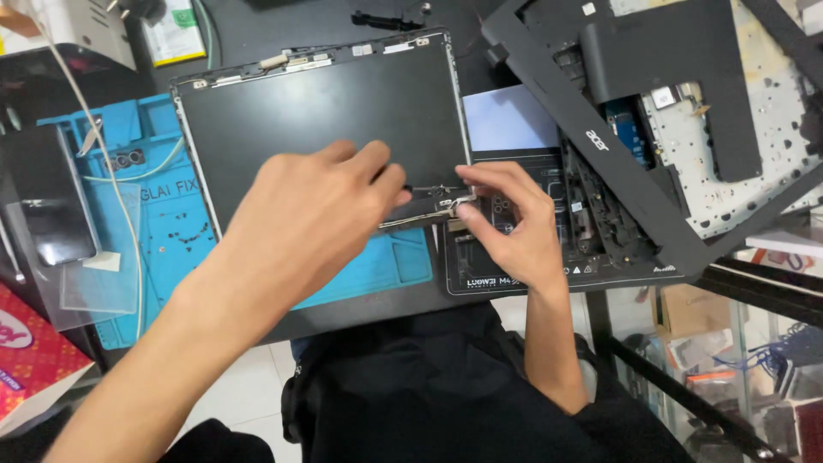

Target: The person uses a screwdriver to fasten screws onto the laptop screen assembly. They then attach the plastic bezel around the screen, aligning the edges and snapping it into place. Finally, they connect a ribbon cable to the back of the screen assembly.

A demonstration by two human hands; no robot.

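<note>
Left hand lies knuckles-up over the near right corner of the laptop display panel, its fingers curled narrow and their tips pressed to the metal hinge bracket at that corner; whether they grip it or only press on it cannot be told. Right hand meets it from the other side — thumb and forefinger pinched on the bracket's right end, the remaining fingers folded beneath.

The display panel rests dark face up near the middle of the tabletop, tilted slightly, with small connectors and tape strips along its far edge. Its left and near parts overlie a blue silicone work mat, on which tiny dark screws are scattered. Just right of the hands lies a black screw-sorting mat, reaching the near edge of the tabletop, and beyond it a pale blue sheet.

Toward the far right corner a black laptop bezel frame leans diagonally across an opened laptop chassis — pale metal plate and a blue circuit board exposed. At the left edge lie a dark phone, a clear glass pane and a white cable; a red patterned box sits below the near left corner.
</note>
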